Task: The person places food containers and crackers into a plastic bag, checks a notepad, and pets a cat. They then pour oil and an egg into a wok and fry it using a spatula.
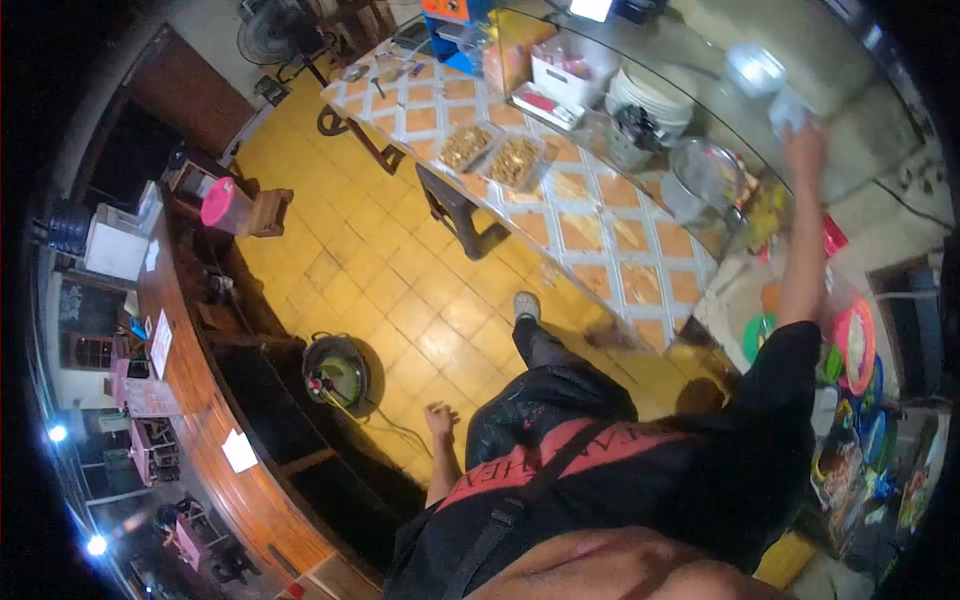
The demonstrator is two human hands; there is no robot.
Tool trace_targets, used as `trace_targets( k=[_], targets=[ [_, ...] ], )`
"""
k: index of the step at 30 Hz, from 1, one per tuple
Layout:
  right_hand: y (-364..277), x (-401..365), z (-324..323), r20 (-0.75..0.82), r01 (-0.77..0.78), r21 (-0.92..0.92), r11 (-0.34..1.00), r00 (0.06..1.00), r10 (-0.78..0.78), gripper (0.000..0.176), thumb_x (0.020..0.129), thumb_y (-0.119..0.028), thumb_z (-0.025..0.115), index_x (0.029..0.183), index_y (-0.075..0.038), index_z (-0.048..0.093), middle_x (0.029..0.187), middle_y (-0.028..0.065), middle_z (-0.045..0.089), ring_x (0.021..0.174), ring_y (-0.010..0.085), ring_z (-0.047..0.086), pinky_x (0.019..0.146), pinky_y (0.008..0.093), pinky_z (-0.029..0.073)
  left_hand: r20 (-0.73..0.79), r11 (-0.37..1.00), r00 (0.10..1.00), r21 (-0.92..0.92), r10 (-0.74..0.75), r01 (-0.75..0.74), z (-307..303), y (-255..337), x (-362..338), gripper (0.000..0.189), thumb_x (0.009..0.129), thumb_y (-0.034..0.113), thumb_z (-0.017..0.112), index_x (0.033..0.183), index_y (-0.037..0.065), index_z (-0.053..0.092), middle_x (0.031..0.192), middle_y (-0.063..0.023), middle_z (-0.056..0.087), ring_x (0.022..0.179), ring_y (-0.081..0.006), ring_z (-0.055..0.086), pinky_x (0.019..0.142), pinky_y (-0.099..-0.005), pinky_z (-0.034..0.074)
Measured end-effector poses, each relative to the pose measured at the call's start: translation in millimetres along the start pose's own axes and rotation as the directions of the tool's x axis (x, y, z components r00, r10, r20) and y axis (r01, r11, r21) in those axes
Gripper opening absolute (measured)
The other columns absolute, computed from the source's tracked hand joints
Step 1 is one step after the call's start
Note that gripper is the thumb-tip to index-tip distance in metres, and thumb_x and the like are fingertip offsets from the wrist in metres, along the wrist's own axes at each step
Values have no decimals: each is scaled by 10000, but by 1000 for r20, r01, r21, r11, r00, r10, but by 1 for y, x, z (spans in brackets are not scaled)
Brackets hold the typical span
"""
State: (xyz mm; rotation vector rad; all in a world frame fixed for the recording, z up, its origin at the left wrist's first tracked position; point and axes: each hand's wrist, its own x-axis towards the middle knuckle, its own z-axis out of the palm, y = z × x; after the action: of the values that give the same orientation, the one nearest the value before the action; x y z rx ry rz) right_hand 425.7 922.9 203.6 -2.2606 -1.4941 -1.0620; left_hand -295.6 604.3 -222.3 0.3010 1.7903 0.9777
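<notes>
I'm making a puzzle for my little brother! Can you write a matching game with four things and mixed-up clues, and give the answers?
Things:
1. right hand
2. left hand
3. bucket
4. round tub

Clues:
A. pink
B. lowered, fingers loosely curled
C. black, on the yellow floor
D. reaching to a pale thing

Pairs: 1-D, 2-B, 3-A, 4-C.
</notes>
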Motion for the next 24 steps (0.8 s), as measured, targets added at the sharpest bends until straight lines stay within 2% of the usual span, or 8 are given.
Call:
trace_targets(
  k=[3,8,10,13,15,18,21,24],
  targets=[
    [26,62,26,315,-303,-198,932,881,353,617,815,-447,475,1262,-30,392,1279,212,395,1182,330,383,984,386,303,-36,991,994,-88,-101,98,0,-13,44,181,766,46,479,936,34,419,742,-121,514,565,-233,557,437,-313,469],
    [131,97,183,608,-413,284,865,776,170,769,726,-583,516,1176,39,475,1167,181,514,1091,335,468,924,388,355,-160,968,963,95,-216,232,30,52,36,103,757,122,527,711,36,496,590,-96,497,555,-249,566,427,-350,453],
    [118,93,160,705,-547,214,809,660,260,760,732,-568,524,1184,40,466,1167,174,512,1086,322,470,923,382,354,-14,857,975,480,221,-187,10,8,86,179,753,173,553,623,67,490,527,-73,479,496,-227,536,390,-344,414],
    [121,110,142,784,-674,165,720,533,319,747,742,-546,535,1197,41,454,1167,163,509,1078,304,472,921,373,354,176,577,948,759,264,-302,24,49,105,263,761,226,568,550,138,438,488,-42,448,447,-185,466,394,-323,376],
    [120,117,131,826,-751,112,651,435,359,740,748,-531,542,1205,42,446,1167,156,507,1073,292,473,920,367,354,86,994,996,-104,-33,42,40,71,121,156,803,174,520,897,99,420,785,-62,518,567,-198,526,457,-331,458],
    [92,129,101,840,-798,48,601,358,408,732,755,-516,550,1214,43,437,1167,149,505,1067,279,475,919,361,353,-40,993,994,59,-104,107,80,135,136,221,813,142,504,992,69,396,799,-81,530,625,-211,560,489,-331,488],
    [84,108,74,841,-932,233,277,336,424,687,753,-503,565,1162,45,488,1055,120,548,880,253,545,809,352,413,21,975,980,108,-198,194,91,169,164,253,808,106,494,1033,41,396,829,-104,538,629,-208,568,487,-327,490],
    [142,110,104,879,-908,398,128,418,229,696,740,-522,574,1132,49,502,1063,135,557,910,262,550,802,352,421,62,992,991,60,-114,111,100,203,175,272,803,86,485,1055,25,400,846,-106,540,627,-199,568,495,-321,489]
  ],
)
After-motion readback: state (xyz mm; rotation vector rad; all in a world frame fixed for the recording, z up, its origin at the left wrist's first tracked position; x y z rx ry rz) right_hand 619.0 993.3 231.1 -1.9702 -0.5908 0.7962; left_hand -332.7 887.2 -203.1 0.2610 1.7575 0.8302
